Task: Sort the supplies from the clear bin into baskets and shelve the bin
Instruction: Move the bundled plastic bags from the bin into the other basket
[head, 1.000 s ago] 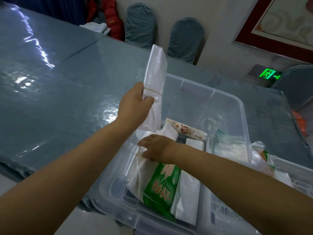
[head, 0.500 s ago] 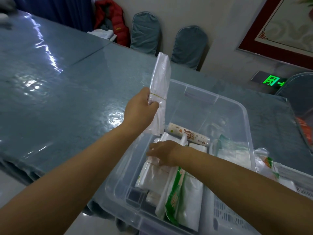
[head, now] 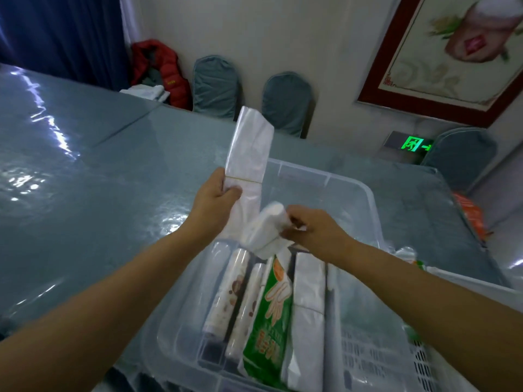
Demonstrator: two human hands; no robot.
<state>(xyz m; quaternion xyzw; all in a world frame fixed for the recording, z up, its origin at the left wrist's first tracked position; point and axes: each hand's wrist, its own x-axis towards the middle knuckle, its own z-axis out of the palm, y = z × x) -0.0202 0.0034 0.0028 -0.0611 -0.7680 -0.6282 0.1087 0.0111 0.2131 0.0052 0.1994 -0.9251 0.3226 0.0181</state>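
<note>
Your left hand [head: 215,196] is clamped round a tall banded bundle of clear bags [head: 249,162], standing it upright over the far-left rim of the clear bin [head: 368,199]. Your right hand [head: 314,230] pinches a second, folded bundle [head: 263,230] at its upper end, and it hangs tilted just above the bin's contents, brushing the lower part of the upright bundle.

Down inside the bin, along its left wall, lie two printed rolls [head: 226,301] side by side, then a green glove pack [head: 271,315], then a white bag stack [head: 308,306] towards the bin's right side. They are packed close, edges touching. The far half of the bin looks open.

A white slatted basket [head: 418,360] sits tight against the bin's right wall, with more packets [head: 407,256] showing beyond your right forearm.

Left of the bin, the grey-blue bench [head: 85,179] runs wide and bare under a shiny cover. Beyond the bin's far rim, two covered chairs [head: 252,91] stand against the wall, well apart from your hands.
</note>
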